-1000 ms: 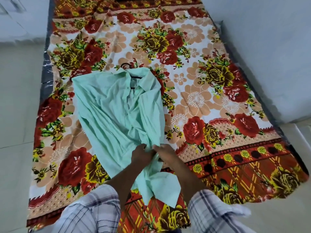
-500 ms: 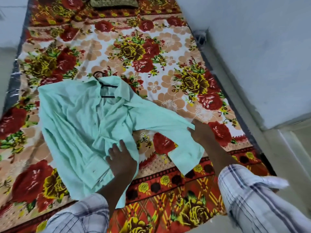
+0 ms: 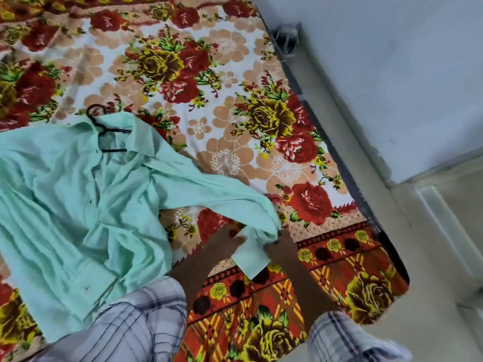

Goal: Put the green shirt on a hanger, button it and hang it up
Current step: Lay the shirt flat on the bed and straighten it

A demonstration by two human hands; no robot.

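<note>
Green shirt (image 3: 78, 205) on floral bedsheet (image 3: 235, 100)

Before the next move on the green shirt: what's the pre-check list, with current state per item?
1. Thin black hanger sits inside the collar of the mint-green button-up shirt, hook sticking out above it: ok.
2. Shirt body spread flat on the floral bedsheet: not ok, the front is bunched and creased.
3. Front buttoned: cannot tell, as folds hide the placket and the collar lies open.
4. Left hand and right hand both hold the sleeve cuff: ok.
5. Cuff button fastened: cannot tell, too blurred.
</note>
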